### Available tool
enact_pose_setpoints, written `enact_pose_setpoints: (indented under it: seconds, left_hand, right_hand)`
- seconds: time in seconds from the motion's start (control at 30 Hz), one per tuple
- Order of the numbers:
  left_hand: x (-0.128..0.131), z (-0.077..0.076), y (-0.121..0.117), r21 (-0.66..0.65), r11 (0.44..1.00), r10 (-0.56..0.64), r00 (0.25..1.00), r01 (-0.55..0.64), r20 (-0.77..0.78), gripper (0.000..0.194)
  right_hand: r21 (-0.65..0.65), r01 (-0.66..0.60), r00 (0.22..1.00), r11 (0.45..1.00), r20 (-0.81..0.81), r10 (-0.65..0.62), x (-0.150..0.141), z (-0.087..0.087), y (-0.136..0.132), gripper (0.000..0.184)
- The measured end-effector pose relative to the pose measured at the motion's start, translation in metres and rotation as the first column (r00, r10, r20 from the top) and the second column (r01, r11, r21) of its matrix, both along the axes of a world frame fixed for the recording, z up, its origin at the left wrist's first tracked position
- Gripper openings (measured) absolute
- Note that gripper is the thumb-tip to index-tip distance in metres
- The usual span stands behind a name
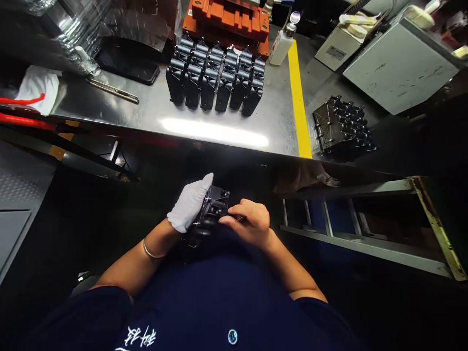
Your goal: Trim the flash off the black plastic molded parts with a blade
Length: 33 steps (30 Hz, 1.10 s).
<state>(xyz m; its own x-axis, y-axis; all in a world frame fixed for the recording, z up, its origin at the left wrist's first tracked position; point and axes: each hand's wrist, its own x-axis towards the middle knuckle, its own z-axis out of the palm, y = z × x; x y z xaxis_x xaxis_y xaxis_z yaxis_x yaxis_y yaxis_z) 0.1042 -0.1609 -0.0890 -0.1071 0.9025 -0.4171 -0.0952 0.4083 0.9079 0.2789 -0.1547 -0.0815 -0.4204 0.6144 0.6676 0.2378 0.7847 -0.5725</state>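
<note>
My left hand (190,202), in a white glove, grips a black moulded plastic part (215,208) in front of my body, below the bench edge. Its fingers are wrapped around the far side of the part and partly hidden. Bare and ungloved, my right hand (252,220) is closed in a pinch at the part's right side. Something thin and dark shows near its thumb and index finger, too small to name. On the bench ahead stand several similar black parts (215,75) in a row.
More black parts (343,126) stand right of a yellow tape line (299,97). Behind the row are an orange fixture (230,22) and a white bottle (281,46). A phone (127,61) and slim knife (113,91) lie left. A metal frame (365,243) stands low at right.
</note>
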Motion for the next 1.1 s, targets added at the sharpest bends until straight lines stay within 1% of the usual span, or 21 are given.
enact_pose_setpoints:
  seconds: [0.03, 0.07, 0.13, 0.2, 0.23, 0.3, 0.37, 0.43, 0.53, 0.6, 0.73, 0.9, 1.1]
  left_hand:
    - [0.002, -0.002, 0.001, 0.043, 0.997, 0.060, 0.997, -0.058, -0.054, 0.049]
    - [0.004, -0.004, 0.002, 0.096, 0.988, 0.129, 0.986, -0.118, -0.107, 0.048]
    - [0.008, -0.005, 0.001, 0.192, 0.958, 0.245, 0.955, -0.212, -0.167, 0.045]
    - [0.012, -0.003, -0.001, 0.239, 0.941, 0.283, 0.945, -0.240, -0.163, 0.041]
    - [0.014, -0.002, -0.003, 0.249, 0.941, 0.273, 0.950, -0.231, -0.152, 0.038]
    - [0.016, 0.002, -0.008, 0.269, 0.947, 0.217, 0.967, -0.175, -0.135, 0.030]
    - [0.017, 0.004, -0.012, 0.302, 0.949, 0.135, 0.985, -0.096, -0.112, 0.030]
    - [0.017, 0.005, -0.014, 0.335, 0.941, 0.087, 0.992, -0.052, -0.088, 0.033]
    - [0.018, 0.009, -0.017, 0.354, 0.933, 0.111, 0.988, -0.067, -0.104, 0.033]
    - [0.020, 0.012, -0.018, 0.367, 0.926, 0.141, 0.983, -0.089, -0.116, 0.031]
    - [0.023, 0.015, -0.020, 0.394, 0.914, 0.145, 0.984, -0.095, -0.101, 0.024]
    - [0.025, 0.009, -0.015, 0.366, 0.929, 0.108, 0.987, -0.057, -0.120, 0.023]
    - [0.024, -0.003, -0.007, 0.314, 0.949, 0.077, 0.991, -0.039, -0.108, 0.026]
  right_hand:
    - [-0.065, 0.039, 0.999, 0.997, -0.008, -0.040, 0.001, -0.003, -0.002, 0.013]
    - [-0.138, 0.074, 0.997, 0.988, -0.010, -0.076, 0.001, -0.007, -0.004, 0.016]
    - [-0.274, 0.140, 0.990, 0.952, 0.006, -0.144, 0.002, -0.014, -0.006, 0.031]
    - [-0.346, 0.185, 0.981, 0.920, 0.016, -0.191, 0.003, -0.020, -0.005, 0.042]
    - [-0.362, 0.202, 0.977, 0.910, 0.011, -0.212, 0.003, -0.022, -0.002, 0.042]
    - [-0.384, 0.207, 0.972, 0.900, -0.019, -0.232, 0.003, -0.024, 0.005, 0.035]
    - [-0.405, 0.172, 0.975, 0.898, -0.063, -0.215, 0.004, -0.023, 0.014, 0.027]
    - [-0.402, 0.124, 0.975, 0.907, -0.119, -0.186, 0.004, -0.021, 0.021, 0.022]
    - [-0.379, 0.070, 0.973, 0.923, -0.180, -0.147, 0.002, -0.018, 0.024, 0.023]
    - [-0.386, 0.048, 0.971, 0.921, -0.200, -0.134, 0.001, -0.017, 0.021, 0.025]
    - [-0.379, 0.026, 0.952, 0.925, -0.274, -0.139, 0.003, -0.016, 0.016, 0.029]
    - [-0.357, 0.046, 0.945, 0.933, -0.288, -0.157, 0.008, -0.018, 0.020, 0.032]
    - [-0.390, 0.053, 0.947, 0.919, -0.271, -0.170, 0.009, -0.029, 0.025, 0.031]
